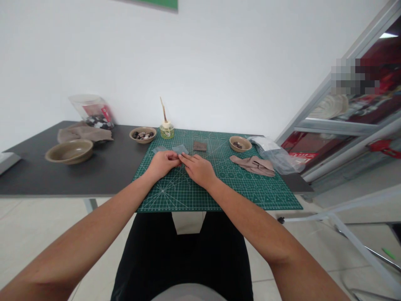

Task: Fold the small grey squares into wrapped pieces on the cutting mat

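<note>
My left hand (164,163) and my right hand (200,170) meet at their fingertips over the green cutting mat (250,196). The left fingers are curled in a pinch, and the right fingers press together against them. Whatever lies between the fingertips is hidden or too small to name. Just behind the hands is a thin grey-blue piece (180,149), partly covered by the fingers. Another greyish flat piece (159,149) lies behind the left hand. A small brown square (199,146) rests on the mat beyond the right hand.
A bowl of dark and pale stones (143,134) and a diffuser bottle (167,129) stand behind left. On the right are a small bowl (240,143), a brown cloth (254,165) and a plastic bag (277,154). A larger bowl (69,151), cloth (84,133) and clear container (92,110) stand left.
</note>
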`<state>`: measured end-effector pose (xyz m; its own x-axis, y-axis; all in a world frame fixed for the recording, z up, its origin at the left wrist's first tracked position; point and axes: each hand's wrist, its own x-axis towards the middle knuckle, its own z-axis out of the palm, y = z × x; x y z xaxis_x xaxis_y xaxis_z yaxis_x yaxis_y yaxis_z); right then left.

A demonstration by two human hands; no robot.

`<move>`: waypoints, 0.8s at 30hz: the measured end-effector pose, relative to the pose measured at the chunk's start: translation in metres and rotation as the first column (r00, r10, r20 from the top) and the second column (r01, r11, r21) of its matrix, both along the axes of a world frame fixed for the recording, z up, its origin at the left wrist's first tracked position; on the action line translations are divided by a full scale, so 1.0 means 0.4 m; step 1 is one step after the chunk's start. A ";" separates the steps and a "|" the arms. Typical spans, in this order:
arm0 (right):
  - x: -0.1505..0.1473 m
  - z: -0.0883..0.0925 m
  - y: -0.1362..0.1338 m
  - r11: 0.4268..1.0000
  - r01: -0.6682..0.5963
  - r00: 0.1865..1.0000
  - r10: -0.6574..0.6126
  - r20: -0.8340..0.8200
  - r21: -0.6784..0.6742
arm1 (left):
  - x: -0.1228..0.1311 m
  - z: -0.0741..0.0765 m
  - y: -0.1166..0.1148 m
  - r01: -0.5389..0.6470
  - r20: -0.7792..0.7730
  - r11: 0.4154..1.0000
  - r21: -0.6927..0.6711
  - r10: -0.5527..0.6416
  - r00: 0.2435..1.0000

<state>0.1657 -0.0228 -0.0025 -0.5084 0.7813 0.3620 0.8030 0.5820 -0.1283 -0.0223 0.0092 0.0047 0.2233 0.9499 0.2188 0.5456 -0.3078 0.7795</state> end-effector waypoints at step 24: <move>-0.009 0.002 -0.002 0.999 0.038 0.996 -0.040 -0.085 -0.029 | 0.010 -0.006 -0.003 -0.020 0.118 0.998 -0.054 0.026 0.993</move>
